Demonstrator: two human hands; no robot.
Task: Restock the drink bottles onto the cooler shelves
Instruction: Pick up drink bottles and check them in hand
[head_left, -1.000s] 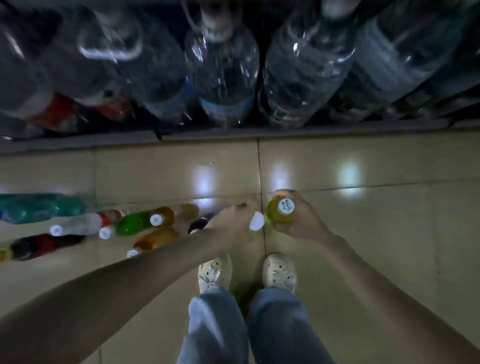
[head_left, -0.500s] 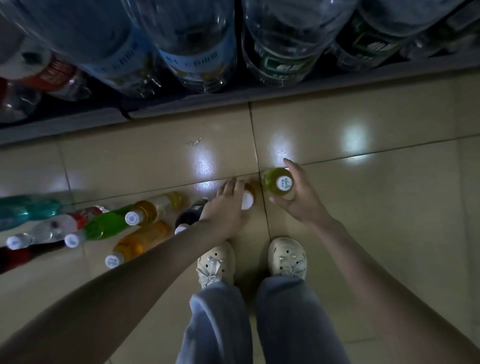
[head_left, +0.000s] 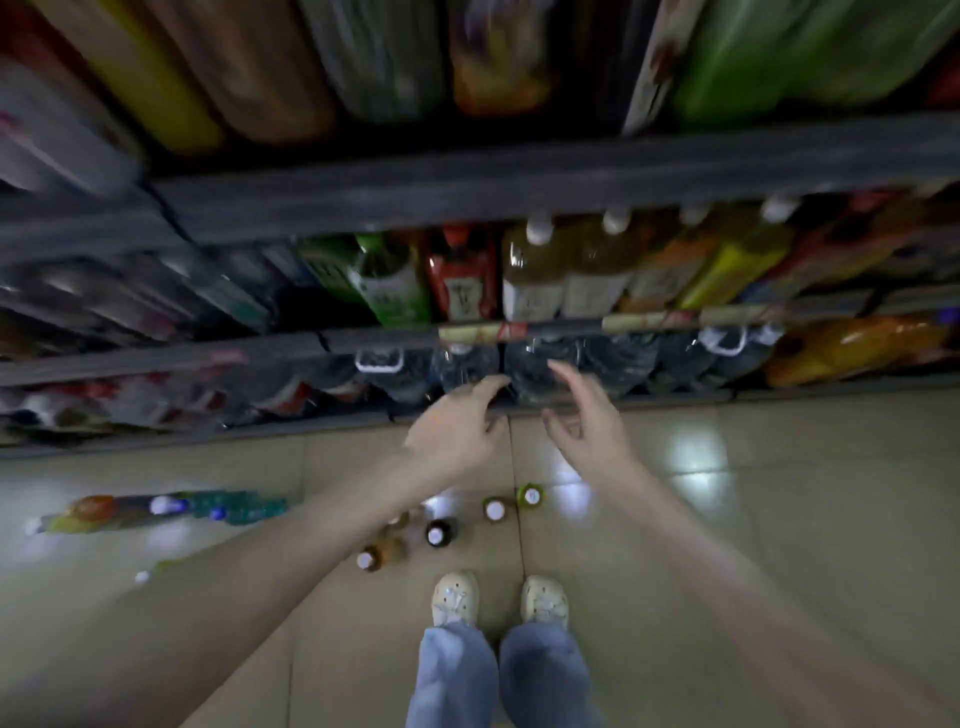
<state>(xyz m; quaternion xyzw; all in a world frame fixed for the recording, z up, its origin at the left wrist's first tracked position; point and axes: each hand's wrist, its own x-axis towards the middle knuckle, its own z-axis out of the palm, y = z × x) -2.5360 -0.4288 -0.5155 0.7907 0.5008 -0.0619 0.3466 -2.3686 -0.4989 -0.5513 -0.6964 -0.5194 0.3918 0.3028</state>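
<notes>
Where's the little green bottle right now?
Head view: the green bottle stands on the floor, centre, just right of a yellowish bottle, ahead of the right shoe.

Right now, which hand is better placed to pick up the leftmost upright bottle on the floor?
Left, probably. The left hand and the right hand are both open and empty, but the amber bottle stands beside the left forearm, across the other upright bottles from the right hand.
</notes>
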